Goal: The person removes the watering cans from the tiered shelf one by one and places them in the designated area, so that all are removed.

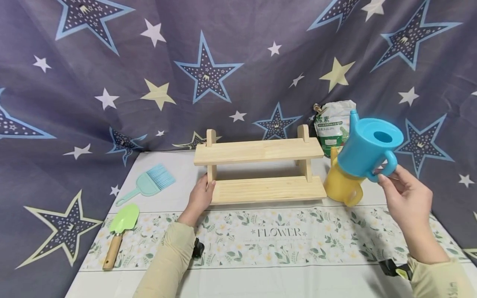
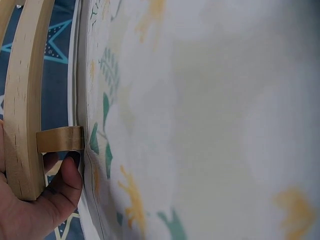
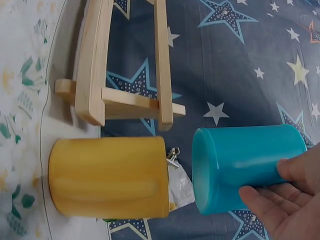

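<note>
A blue watering can (image 1: pixel 359 147) is held up by its handle in my right hand (image 1: pixel 410 203), with thumb and fingers pinching it. In the head view it overlaps the top of a yellow watering can (image 1: pixel 339 184) standing on the table; the right wrist view shows a gap between the two cans (image 3: pixel 245 167). My left hand (image 1: pixel 201 193) grips the left end of the lower board of a two-tier wooden shelf (image 1: pixel 268 189). In the left wrist view, the thumb and fingers wrap round that board's end (image 2: pixel 25 125), beside a short wooden foot.
Behind the cans stands a white and green bag (image 1: pixel 333 124) with a metal clip (image 1: pixel 317 108). On the left lie a teal brush (image 1: pixel 148 183) and a green trowel (image 1: pixel 124 218) with a wooden handle. A star-patterned curtain (image 1: pixel 238 49) hangs behind the cloth-covered table (image 1: pixel 223 279).
</note>
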A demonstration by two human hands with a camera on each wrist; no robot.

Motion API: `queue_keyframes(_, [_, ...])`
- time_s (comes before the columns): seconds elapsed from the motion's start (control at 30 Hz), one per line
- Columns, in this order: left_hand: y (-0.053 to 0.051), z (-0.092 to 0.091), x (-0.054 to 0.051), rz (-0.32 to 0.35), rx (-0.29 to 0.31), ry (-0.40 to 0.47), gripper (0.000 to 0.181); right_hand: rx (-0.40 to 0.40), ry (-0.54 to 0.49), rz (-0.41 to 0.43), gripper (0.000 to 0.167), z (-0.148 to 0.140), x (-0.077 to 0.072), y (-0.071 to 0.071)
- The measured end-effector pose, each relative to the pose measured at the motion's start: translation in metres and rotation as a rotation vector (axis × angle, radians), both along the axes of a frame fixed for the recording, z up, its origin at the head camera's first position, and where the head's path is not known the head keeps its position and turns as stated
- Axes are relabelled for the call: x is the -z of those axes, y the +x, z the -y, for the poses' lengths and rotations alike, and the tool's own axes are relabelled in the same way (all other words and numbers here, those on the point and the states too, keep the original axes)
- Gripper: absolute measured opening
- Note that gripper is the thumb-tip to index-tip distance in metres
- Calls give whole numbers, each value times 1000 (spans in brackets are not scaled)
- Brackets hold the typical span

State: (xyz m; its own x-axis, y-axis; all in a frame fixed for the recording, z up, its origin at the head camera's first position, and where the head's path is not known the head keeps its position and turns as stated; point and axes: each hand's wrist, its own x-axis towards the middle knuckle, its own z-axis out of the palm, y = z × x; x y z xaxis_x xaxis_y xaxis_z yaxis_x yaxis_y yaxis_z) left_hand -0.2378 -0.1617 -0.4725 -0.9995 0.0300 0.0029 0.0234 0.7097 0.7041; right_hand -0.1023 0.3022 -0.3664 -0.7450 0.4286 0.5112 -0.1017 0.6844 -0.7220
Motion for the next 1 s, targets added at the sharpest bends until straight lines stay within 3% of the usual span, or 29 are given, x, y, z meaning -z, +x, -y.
queue_keyframes(0.37, [1, 0, -1, -4, 10, -1, 51, 68, -42, -3, 30, -23, 4, -6])
queue_keyframes(0.57, [1, 0, -1, -4, 8, 0, 51, 152, 0, 53, 34, -35, 10, -9])
queue_keyframes(0.83, [1, 0, -1, -1, 9, -1, 51, 200, -28, 83, 38, -48, 14, -11])
queue_keyframes(1.0, [1, 0, 0, 0, 12, -1, 50, 248, -55, 152, 39, -55, 18, -13])
